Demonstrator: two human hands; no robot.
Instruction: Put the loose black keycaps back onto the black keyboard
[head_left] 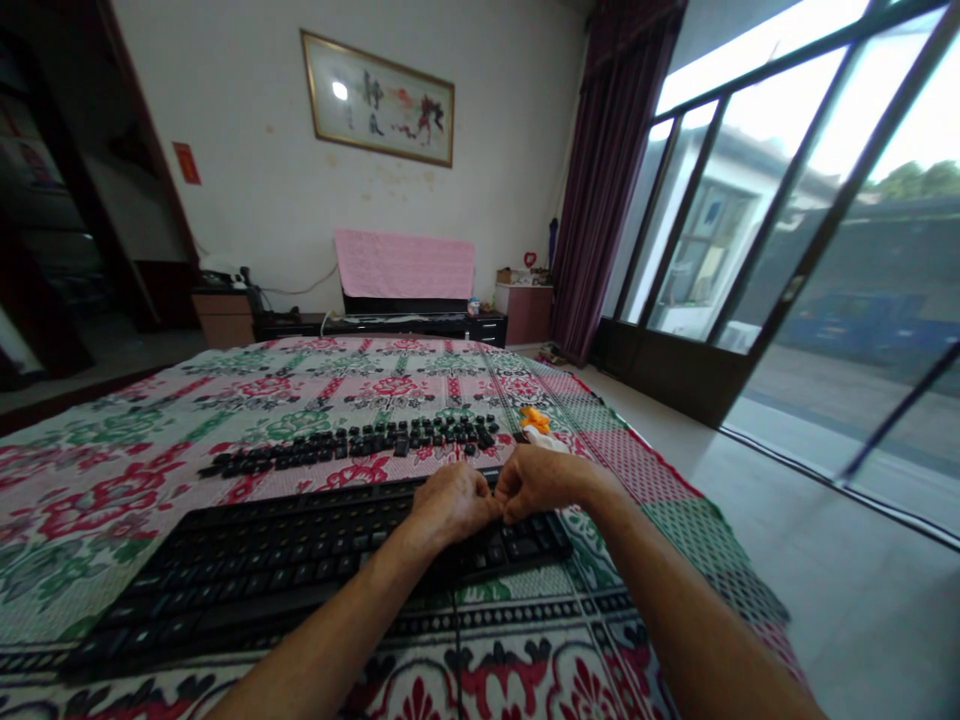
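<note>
A black computer keyboard lies at a slant on a patterned cloth, with caps missing from its upper rows. My left hand is over its right part, fingers curled and pressed together. My right hand meets it there, also closed, fingertips against the left hand's. Whatever they pinch is hidden between the fingers. Behind the keyboard, loose black keycaps lie in a long uneven band. An orange and white cloth-like thing sits just beyond my right hand.
The flowered cloth covers the broad surface under the keyboard. A thin dark cable runs from the keyboard toward me. A low black cabinet with a pink towel over a screen stands by the wall. Glass doors are at right.
</note>
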